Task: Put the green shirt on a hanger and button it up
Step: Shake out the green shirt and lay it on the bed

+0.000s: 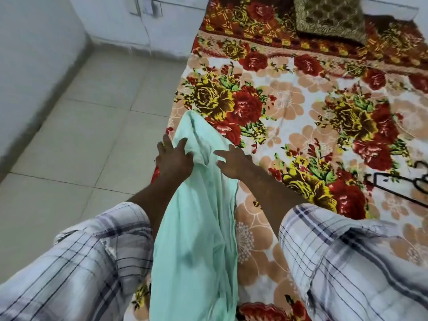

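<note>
I see shirt running bottom-centre to mid-frame, L hand flat on it, R hand spread beside, nearer hanger at right edge

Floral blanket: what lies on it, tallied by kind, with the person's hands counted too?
green shirt: 1
black hanger: 1
patterned cushion: 1
hands: 2, the left hand and the right hand, both on the shirt
Total: 5
</note>
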